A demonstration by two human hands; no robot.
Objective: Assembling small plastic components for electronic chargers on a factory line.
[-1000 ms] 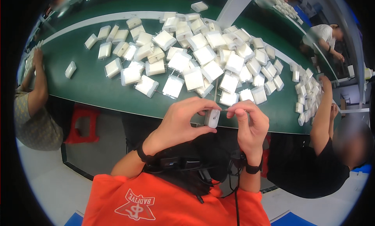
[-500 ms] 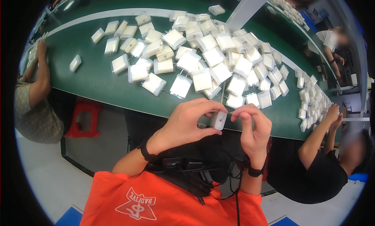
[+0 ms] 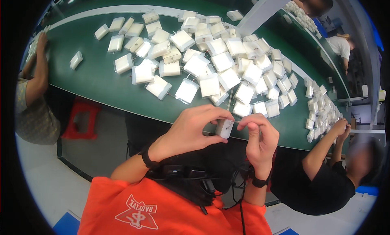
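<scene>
My left hand (image 3: 199, 123) grips a small white block (image 3: 224, 128) between thumb and fingers, above the near edge of the green table. One end of the block, with a small dark spot on it, faces my right hand. My right hand (image 3: 260, 137) is closed in a pinch beside the block. A thin metal piece (image 3: 237, 121) runs from the right fingertips to the block's upper edge; its exact kind is too small to tell. Ahead lies a heap of similar white blocks (image 3: 209, 84), many with clear covers and thin metal pins.
The green table (image 3: 91, 78) curves across the view. A single block (image 3: 76, 60) lies apart at the left. A grey post (image 3: 264, 9) rises behind the heap. A co-worker (image 3: 313, 174) sits at the right, another (image 3: 34, 105) at the left beside a red stool (image 3: 83, 119).
The view has shifted slightly. Both hands stay together at the block, the left still gripping it. The block's end face has turned a little, and the right fingertips stay close to it.
</scene>
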